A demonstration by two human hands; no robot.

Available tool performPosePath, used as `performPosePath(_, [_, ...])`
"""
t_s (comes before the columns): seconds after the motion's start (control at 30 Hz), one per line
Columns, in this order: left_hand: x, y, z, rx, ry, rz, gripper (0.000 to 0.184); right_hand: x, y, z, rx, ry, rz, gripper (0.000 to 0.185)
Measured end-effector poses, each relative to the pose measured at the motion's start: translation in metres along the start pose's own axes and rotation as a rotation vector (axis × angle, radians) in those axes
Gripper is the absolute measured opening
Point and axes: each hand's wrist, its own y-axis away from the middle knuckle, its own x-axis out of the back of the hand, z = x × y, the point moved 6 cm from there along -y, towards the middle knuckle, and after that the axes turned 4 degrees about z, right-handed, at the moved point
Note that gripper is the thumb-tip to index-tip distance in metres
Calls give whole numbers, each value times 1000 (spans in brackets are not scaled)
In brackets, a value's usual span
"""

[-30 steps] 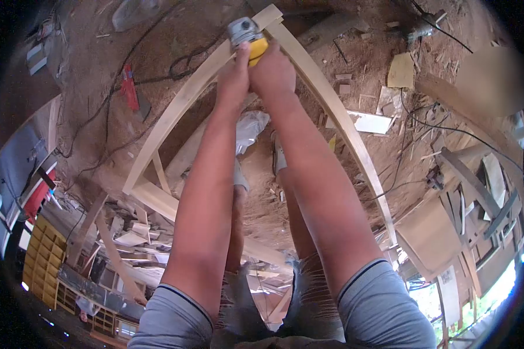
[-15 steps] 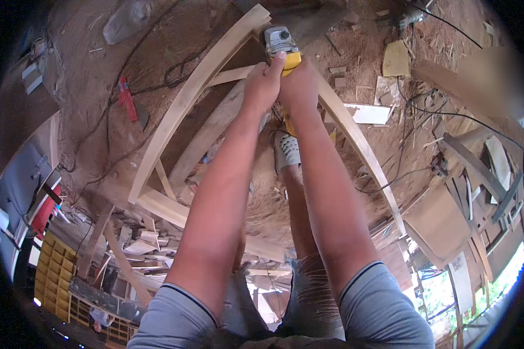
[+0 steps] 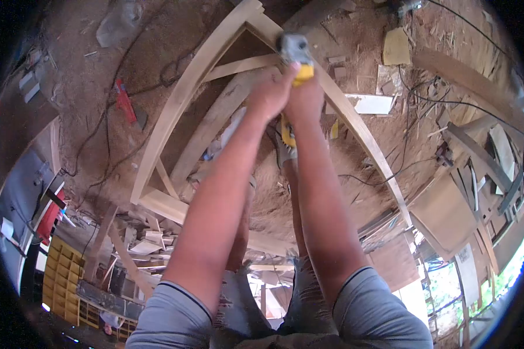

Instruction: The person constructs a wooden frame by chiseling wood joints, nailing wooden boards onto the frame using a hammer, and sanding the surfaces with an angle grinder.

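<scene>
Both of my hands are closed around a yellow and grey power tool [image 3: 297, 52]. My left hand [image 3: 271, 94] wraps it from the left, with the thumb on top near the grey head. My right hand [image 3: 305, 102] grips the yellow body, and part of its handle shows below between my forearms. The tool's head is over the right curved side of a pale wooden frame [image 3: 177, 107], a little below its pointed top; whether it touches the wood cannot be made out. A crosspiece [image 3: 241, 67] joins the frame's left side.
A red tool [image 3: 124, 102] lies on the dirt floor at left. A black cable [image 3: 448, 103] runs across the right. Boards [image 3: 448, 215] lean at lower right, wood scraps lie at lower left near a yellow crate [image 3: 61, 267]. Far off at bottom left, a person [image 3: 109, 319] is visible.
My hands and the tool have moved right and down, from near the frame's peak along its right side. More of the frame's top and its crosspiece now shows.
</scene>
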Motion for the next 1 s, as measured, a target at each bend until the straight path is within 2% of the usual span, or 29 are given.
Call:
performPosePath(0.07, [29, -20, 3, -113, -21, -13, 86, -23, -13, -19, 31, 72, 8, 50])
performPosePath(0.13, [54, -31, 7, -142, 124, 75, 88, -37, -19, -41, 59, 77, -19, 50])
performPosePath(0.17, [63, -28, 9, -66, 133, 103, 85, -38, -18, -49, 62, 93, -35, 50])
performPosePath(0.23, [63, -33, -1, -34, 366, 108, 84, -43, -17, -61, 78, 119, -73, 51])
performPosePath(0.33, [63, -24, 2, -97, 188, 120, 84, -35, -9, -52, -13, 64, -51, 52])
performPosePath(0.43, [22, -23, 3, -186, 112, -105, 85, -18, -1, -12, -113, 30, 10, 54])
performPosePath(0.53, [-31, 4, -9, -110, 19, -104, 83, 16, 18, 34, -176, 13, 88, 53])
performPosePath(0.63, [-55, 53, 12, -131, 25, -70, 80, 40, 30, 79, -208, -30, 147, 51])
performPosePath(0.67, [-71, 51, 3, -146, 75, -81, 75, 46, 33, 89, -211, -57, 144, 52])
performPosePath(0.77, [-98, 64, -3, -107, 58, -174, 76, 55, 46, 124, -248, -75, 183, 54])
performPosePath(1.0, [-173, 106, 10, -164, -106, -263, 74, 101, 62, 196, -402, -158, 228, 55])
